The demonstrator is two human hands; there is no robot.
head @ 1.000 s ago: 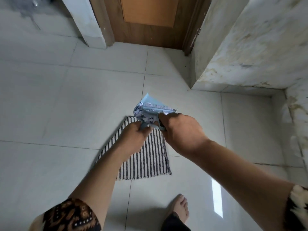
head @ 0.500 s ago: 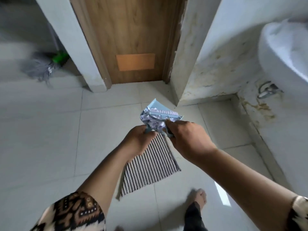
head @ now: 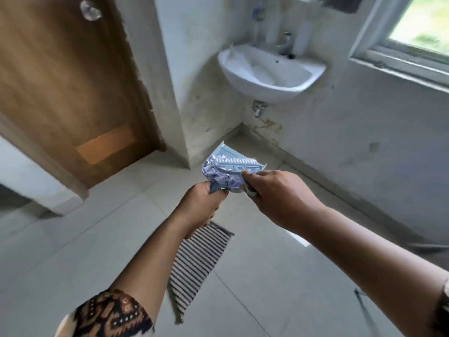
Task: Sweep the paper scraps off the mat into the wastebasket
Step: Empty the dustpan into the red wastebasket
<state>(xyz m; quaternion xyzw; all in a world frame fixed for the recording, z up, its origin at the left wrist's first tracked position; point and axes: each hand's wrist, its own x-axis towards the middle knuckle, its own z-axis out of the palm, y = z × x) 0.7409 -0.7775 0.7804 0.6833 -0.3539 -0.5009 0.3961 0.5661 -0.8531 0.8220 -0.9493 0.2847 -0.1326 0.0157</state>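
My left hand [head: 199, 205] grips the handle of a small light-blue dustpan [head: 224, 152], held in the air at chest height. Crumpled printed paper scraps [head: 218, 177] lie in the pan. My right hand [head: 279, 198] holds a small light-blue brush [head: 234, 164] by its handle, with the bristles pressed across the scraps in the pan. A black-and-white striped mat [head: 194, 261] lies on the tiled floor below my left forearm, partly hidden by it. No wastebasket is in view.
A white wall sink [head: 267, 71] with a tap hangs at the back right, under a window [head: 418, 27]. A wooden door [head: 63, 81] stands at the left. A wall corner [head: 179, 132] juts out between door and sink. Light floor tiles surround the mat.
The view has swung up and to the right, so the sink and window have come into sight. Both hands keep dustpan and brush together, now higher above the mat.
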